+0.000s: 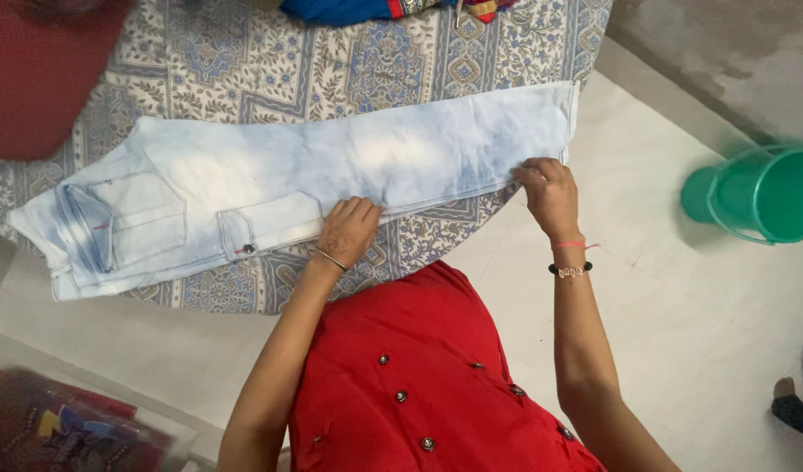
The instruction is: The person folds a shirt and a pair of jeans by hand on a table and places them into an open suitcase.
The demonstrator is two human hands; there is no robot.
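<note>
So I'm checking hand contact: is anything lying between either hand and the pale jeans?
Nothing visible. The left hand rests flat on the jeans at their near edge, and the right hand grips the near edge by the hem.

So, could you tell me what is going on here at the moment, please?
A person in a red top is handling a pair of pale, bleached jeans laid flat, folded leg over leg, on a patterned bedspread. The left hand presses on the near edge by the back pocket, while the right hand grips the near edge close to the hem. A green bucket stands on the floor to the right, and a red cushion lies at the top left.
</note>
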